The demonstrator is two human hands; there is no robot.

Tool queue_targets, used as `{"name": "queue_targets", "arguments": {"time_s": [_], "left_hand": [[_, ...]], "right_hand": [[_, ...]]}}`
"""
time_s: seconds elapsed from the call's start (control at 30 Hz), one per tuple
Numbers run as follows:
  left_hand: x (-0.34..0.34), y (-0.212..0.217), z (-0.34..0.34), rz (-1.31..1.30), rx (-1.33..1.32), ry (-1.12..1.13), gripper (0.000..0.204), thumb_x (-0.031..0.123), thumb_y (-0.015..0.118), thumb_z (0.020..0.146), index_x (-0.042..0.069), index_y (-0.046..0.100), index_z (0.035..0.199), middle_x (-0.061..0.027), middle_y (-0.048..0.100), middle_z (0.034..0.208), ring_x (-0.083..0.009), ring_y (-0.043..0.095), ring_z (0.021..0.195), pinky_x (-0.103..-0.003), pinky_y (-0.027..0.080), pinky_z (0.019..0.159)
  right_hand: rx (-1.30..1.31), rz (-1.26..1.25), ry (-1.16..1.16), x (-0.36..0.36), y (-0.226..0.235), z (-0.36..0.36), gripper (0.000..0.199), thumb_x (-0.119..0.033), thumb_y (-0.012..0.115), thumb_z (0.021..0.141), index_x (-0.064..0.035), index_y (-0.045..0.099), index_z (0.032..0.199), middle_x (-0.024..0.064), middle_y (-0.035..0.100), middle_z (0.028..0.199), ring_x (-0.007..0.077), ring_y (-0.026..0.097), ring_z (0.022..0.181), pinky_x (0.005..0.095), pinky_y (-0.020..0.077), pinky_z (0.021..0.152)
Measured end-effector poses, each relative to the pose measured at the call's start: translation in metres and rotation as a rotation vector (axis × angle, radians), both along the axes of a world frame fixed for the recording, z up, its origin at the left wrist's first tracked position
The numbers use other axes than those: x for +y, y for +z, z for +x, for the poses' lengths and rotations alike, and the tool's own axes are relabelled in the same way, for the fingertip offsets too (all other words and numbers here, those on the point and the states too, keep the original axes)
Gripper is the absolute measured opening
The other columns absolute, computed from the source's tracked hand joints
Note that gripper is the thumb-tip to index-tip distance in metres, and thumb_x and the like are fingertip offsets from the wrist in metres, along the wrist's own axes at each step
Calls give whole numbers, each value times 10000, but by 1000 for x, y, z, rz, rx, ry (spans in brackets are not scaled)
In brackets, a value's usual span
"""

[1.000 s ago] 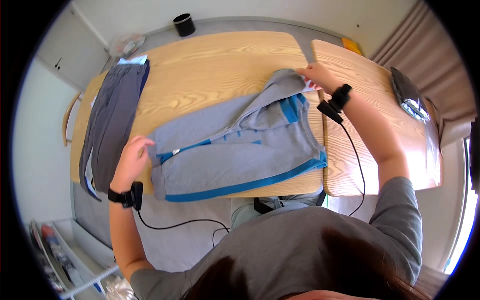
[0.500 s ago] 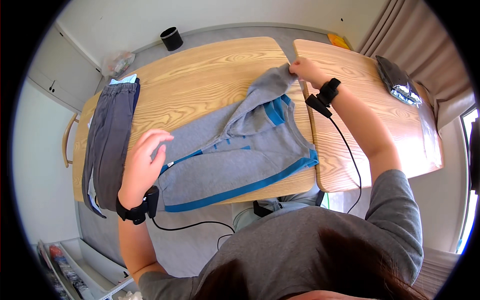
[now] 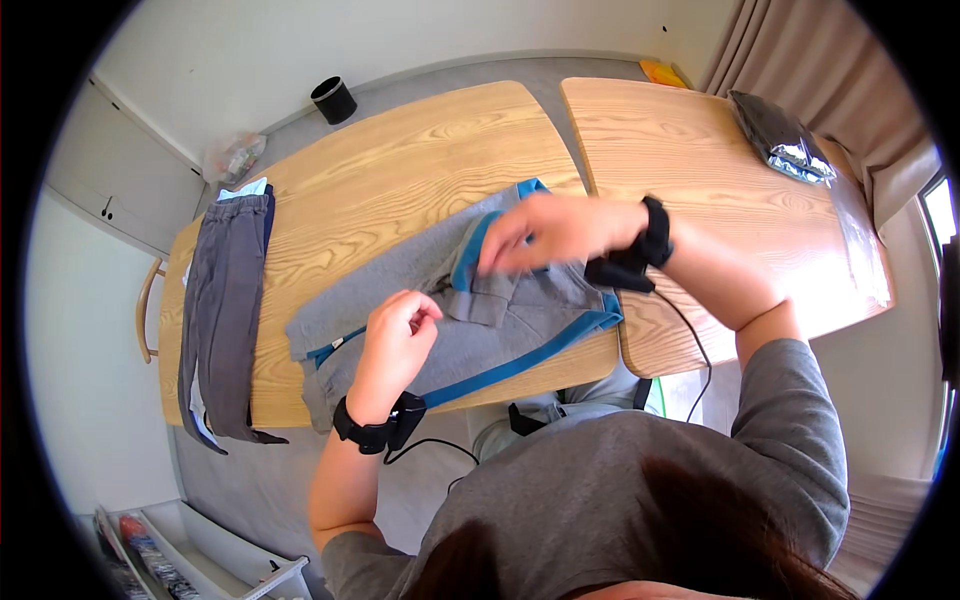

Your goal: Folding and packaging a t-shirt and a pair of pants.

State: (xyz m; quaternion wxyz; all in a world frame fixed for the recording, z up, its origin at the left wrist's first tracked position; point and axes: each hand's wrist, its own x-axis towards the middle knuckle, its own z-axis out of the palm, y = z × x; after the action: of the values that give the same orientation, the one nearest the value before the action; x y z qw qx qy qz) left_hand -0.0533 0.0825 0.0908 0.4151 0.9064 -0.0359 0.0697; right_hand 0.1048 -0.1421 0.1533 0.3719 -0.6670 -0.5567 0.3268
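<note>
A grey sweatshirt (image 3: 385, 260) with blue trim lies spread on the wooden table (image 3: 400, 135) in front of me. One of its sleeves (image 3: 480, 306) is folded inward over the middle, the end bunched up. My right hand (image 3: 545, 232) is over this folded part, fingers bent down toward the blue trim; motion blurs it, so its grip is unclear. Over the near side of the sweatshirt is my left hand (image 3: 397, 338), fingers and thumb curled together. Whether cloth is between them is hidden. Each wrist wears a black strap with a small device and cable.
Dark grey trousers (image 3: 226, 300) lie with other clothes along the table's left end. A second wooden table (image 3: 680, 150) adjoins on the right, bearing a dark packaged item (image 3: 780, 140). A black bin (image 3: 333, 100) stands beyond; a chair (image 3: 148, 310) is at the left.
My right hand has come inward and nearer, and the sleeve end it held out at the far right now lies folded over the sweatshirt. My left hand has moved right, its fingers curling.
</note>
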Motion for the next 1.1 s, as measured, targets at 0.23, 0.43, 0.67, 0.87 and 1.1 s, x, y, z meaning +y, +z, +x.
{"name": "queue_targets", "arguments": {"time_s": [0.23,0.43,0.67,0.87,1.1], "left_hand": [[-24,-3,14,58,-78,187,296,159,670,777,-12,547,985,-146,585,864,-245,582,799,-339,473,680],[-35,-21,33,344,-67,167,210,109,676,702,-15,510,733,-185,550,762,-371,525,749,-430,427,668],[-40,66,-28,173,-202,122,220,-39,553,644,25,454,830,-109,449,706,-221,446,633,-299,415,629],[-24,105,-81,411,-308,-228,407,0,679,533,97,645,926,-51,472,655,-232,489,566,-353,370,508],[-29,110,-89,317,-207,-475,317,17,702,512,99,679,818,-17,444,596,-192,462,514,-321,335,473]], "right_hand": [[-237,-261,-493,-37,-70,101,312,-96,640,749,-82,639,1060,80,648,939,168,591,834,292,481,754],[-220,-55,-407,-27,-100,117,432,-63,674,720,-119,604,1143,104,604,1011,196,560,922,311,463,820],[-219,-55,-559,-28,-115,123,426,-68,679,744,-116,585,1156,82,591,998,198,557,925,298,465,819],[-221,-79,-528,-29,-105,121,413,-45,652,752,-138,581,1147,77,556,1011,205,543,897,305,466,808],[-201,-96,-451,-26,-101,118,358,-6,596,773,-133,578,1108,81,541,1050,207,523,918,312,456,813]]}}
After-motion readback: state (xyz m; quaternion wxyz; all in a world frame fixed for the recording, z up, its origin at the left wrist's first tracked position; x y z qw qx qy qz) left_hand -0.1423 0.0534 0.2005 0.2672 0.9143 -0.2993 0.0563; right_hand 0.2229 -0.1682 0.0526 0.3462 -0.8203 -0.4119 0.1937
